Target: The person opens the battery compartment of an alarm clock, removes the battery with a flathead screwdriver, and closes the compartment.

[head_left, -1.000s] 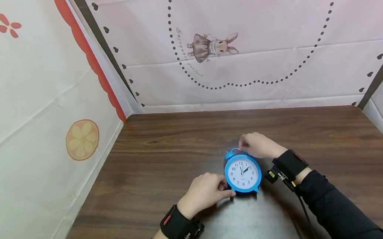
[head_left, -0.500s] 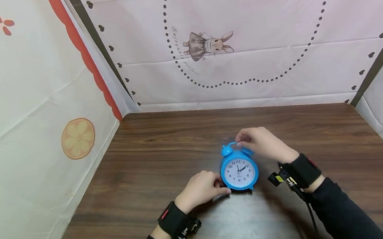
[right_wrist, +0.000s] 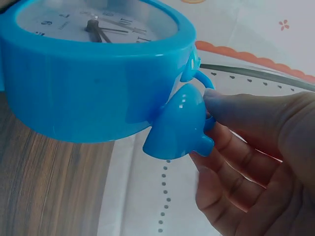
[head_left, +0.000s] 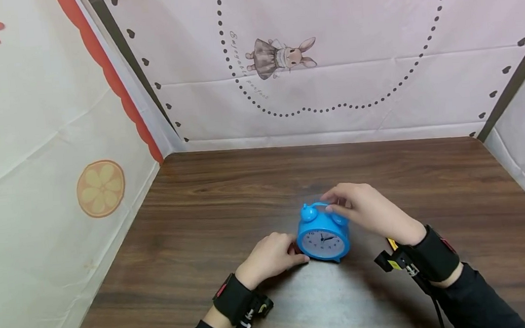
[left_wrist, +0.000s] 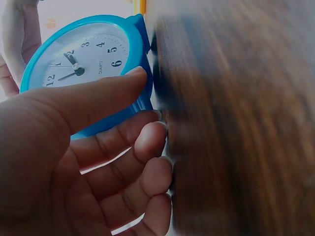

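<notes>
Your right hand [head_left: 370, 211] pinches the handle [right_wrist: 205, 79] atop the blue alarm clock [head_left: 324, 234]; your left hand [head_left: 271, 255] grips its lower side. Step: apparently positioning; next likely calls for even release.

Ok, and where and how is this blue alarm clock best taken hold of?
Probably by its handle, pinched from above: it is a thin raised arch near the bells. The clock leans face-forward, so a second hold low on its rim, from the person's left, should steady it. The right hand is at the handle, the left hand at the rim.
</notes>
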Available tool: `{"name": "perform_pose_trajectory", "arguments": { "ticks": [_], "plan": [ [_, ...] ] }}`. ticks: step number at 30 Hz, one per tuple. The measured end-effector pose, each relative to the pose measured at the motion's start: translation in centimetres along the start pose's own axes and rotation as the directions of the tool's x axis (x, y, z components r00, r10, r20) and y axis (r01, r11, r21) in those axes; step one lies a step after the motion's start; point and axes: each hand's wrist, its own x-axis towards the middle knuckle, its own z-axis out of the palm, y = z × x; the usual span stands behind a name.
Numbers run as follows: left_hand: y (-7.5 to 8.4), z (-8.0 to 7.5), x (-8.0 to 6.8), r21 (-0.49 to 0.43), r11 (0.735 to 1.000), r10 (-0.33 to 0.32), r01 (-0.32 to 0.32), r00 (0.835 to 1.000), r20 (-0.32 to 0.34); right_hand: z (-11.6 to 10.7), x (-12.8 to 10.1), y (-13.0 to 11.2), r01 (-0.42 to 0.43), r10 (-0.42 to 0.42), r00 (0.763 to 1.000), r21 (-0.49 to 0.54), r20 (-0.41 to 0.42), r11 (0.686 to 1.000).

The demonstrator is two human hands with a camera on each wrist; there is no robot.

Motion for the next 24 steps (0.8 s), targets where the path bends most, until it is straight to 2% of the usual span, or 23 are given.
{"name": "perform_pose_trajectory", "arguments": {
  "ticks": [6,11,17,24],
  "plan": [
    [-0.2,-0.1,0.0,-0.016,1.0,0.004,-0.004,1.0,0.003,0.0,-0.1,-0.5,0.01,-0.01,1.0,-0.021,-0.012,1.0],
    [-0.3,0.0,0.1,-0.016,0.999,0.034,-0.034,0.999,0.003,-0.3,-0.5,-0.8,0.024,-0.024,1.0,-0.011,-0.013,1.0],
    [-0.4,0.0,0.1,-0.003,0.996,0.084,-0.084,0.996,-0.005,-0.6,-0.7,-1.3,0.024,-0.023,0.999,-0.013,0.025,1.0],
    [-0.6,0.0,0.2,-0.022,0.995,0.101,-0.101,0.995,-0.018,-0.8,-0.8,-1.6,-0.016,0.018,0.998,-0.022,0.059,1.0]
  ]
}}
